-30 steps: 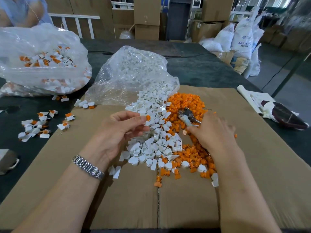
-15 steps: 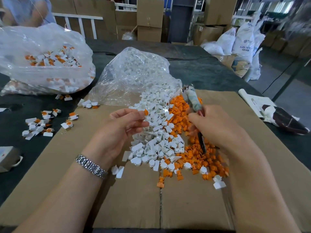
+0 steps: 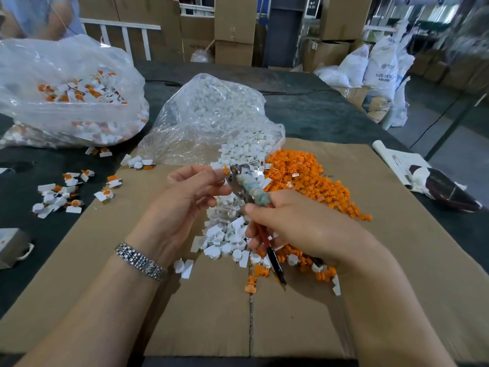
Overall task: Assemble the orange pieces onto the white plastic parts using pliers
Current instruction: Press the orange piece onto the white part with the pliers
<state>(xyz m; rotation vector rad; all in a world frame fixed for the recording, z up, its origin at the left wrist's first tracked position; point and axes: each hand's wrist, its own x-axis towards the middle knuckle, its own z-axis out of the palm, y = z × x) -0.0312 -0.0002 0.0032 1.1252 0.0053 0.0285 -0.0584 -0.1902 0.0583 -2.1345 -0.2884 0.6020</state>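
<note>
Since half a second earlier, the pliers (image 3: pixel 247 190) had swung left to meet the small white-and-orange part (image 3: pixel 224 171) pinched in the left hand (image 3: pixel 189 200) fingertips. The right hand (image 3: pixel 299 229) was curled round the handles. Both hovered over the heaps of white parts (image 3: pixel 225 229) and orange pieces (image 3: pixel 312 181) on the cardboard sheet (image 3: pixel 211 313), covering much of them. Two clear bags (image 3: pixel 211 120) lay behind. Whether the plier tips were squeezing the part was unclear.
</note>
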